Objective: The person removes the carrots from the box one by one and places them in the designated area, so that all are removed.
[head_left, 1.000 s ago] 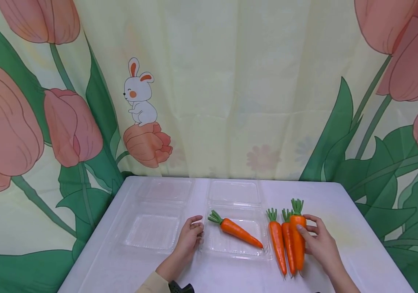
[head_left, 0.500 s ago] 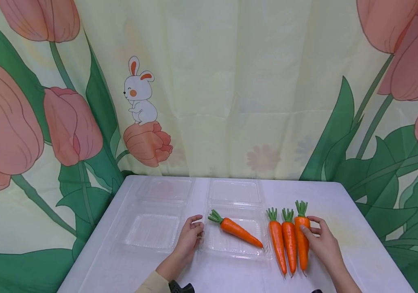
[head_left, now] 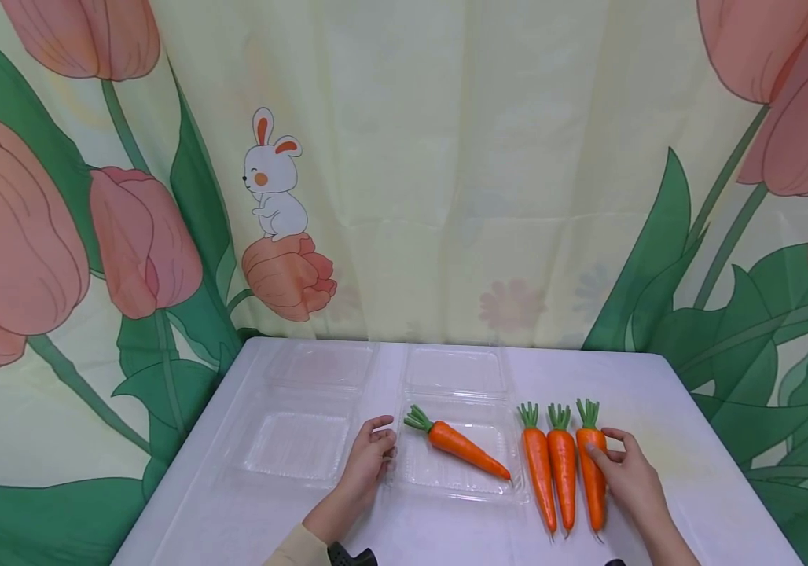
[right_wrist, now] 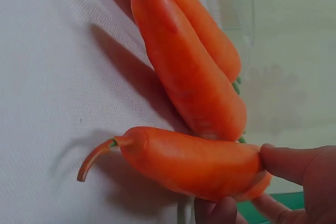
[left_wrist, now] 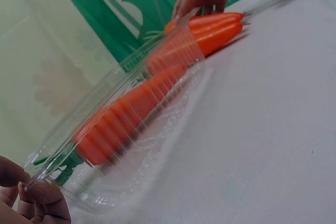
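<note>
In the head view my right hand holds the rightmost carrot near its green top, between thumb and fingers. The right wrist view shows this carrot with its thin curved root tip over the white cloth. Two more carrots lie side by side just left of it, tops pointing away. One carrot lies slantwise in the open clear plastic container. My left hand is at that container's left edge; in the left wrist view its thumb and fingers pinch the rim.
A second open clear plastic container stands further left. Both containers have their lids folded back toward the far table edge. A white cloth covers the table. Behind it hangs a curtain printed with tulips and a rabbit.
My right hand has moved the held carrot right and toward me, out from over the neighbouring carrot, so the three now lie in a spaced row. My left hand has stayed in place.
</note>
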Demonstrator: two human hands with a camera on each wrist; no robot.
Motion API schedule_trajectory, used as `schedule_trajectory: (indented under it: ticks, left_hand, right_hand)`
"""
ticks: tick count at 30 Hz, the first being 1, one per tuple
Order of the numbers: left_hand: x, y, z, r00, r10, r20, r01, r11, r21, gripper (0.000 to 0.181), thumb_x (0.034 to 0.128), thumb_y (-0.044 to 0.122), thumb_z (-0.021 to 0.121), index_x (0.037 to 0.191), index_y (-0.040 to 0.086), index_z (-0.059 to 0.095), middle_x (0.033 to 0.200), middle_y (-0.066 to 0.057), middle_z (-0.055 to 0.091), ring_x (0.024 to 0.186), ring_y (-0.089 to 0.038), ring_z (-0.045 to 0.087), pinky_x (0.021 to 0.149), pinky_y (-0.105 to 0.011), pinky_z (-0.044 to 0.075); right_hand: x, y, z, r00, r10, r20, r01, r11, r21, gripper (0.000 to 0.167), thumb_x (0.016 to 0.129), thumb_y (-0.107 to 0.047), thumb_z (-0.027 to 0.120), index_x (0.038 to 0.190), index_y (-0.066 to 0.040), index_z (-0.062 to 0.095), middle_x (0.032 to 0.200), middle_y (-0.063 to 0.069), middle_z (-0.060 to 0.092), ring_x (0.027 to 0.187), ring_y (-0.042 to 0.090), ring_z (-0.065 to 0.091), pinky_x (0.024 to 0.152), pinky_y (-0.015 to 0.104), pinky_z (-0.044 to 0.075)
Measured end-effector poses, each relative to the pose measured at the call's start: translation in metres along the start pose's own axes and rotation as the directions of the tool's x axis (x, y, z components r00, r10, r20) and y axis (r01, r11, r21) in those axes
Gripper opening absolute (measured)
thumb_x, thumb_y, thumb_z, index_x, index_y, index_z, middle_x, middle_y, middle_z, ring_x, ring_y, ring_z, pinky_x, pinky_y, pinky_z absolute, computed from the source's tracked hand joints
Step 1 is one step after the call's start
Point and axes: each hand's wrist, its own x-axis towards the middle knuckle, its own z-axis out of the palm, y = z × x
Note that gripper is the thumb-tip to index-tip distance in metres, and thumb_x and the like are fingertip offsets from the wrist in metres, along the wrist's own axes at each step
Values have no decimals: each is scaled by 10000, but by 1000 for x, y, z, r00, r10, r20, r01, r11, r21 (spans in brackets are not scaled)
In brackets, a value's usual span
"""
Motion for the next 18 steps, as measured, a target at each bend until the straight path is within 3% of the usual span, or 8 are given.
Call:
schedule_trajectory:
  ticks: [3, 8, 14, 18]
  left_hand:
    - [0, 0, 0, 1000, 0, -3, 0, 1000, 5, 396, 1032, 58, 540, 1415, 35, 441, 1040, -41, 550, 780, -143, 503, 614, -219, 392]
    - [0, 0, 0, 1000, -1, -8, 1, 1000, 10, 400, 1030, 60, 545, 1417, 38, 444, 1045, -44, 556, 782, -145, 506, 618, -222, 397]
    - [1, -1, 0, 1000, -1, -8, 1, 1000, 5, 403, 1024, 50, 541, 1414, 33, 442, 1037, -42, 557, 777, -146, 505, 609, -223, 395]
    - [2, -2, 0, 1000, -1, -10, 1, 1000, 1, 402, 1019, 43, 543, 1409, 30, 447, 1033, -43, 557, 777, -148, 507, 609, -225, 395]
  right_hand:
    - [1, 3, 1, 1000, 3, 7, -3, 1000, 0, 777, 1018, -439, 620, 1513, 52, 276, 1323, 423, 484, 967, 382, 649, 675, 332, 592]
    - [2, 5, 4, 1000, 7, 12, -7, 1000, -20, 773, 1015, -431, 626, 1501, 66, 286, 1326, 429, 479, 951, 373, 659, 677, 339, 602]
    - [2, 6, 7, 1000, 4, 21, -4, 1000, -21, 733, 1028, -387, 605, 1512, 57, 277, 1339, 417, 463, 831, 265, 652, 645, 330, 581]
    - [2, 5, 7, 1000, -17, 9, 18, 999, -39, 718, 1032, -388, 588, 1504, 63, 289, 1338, 410, 472, 846, 283, 673, 646, 324, 575]
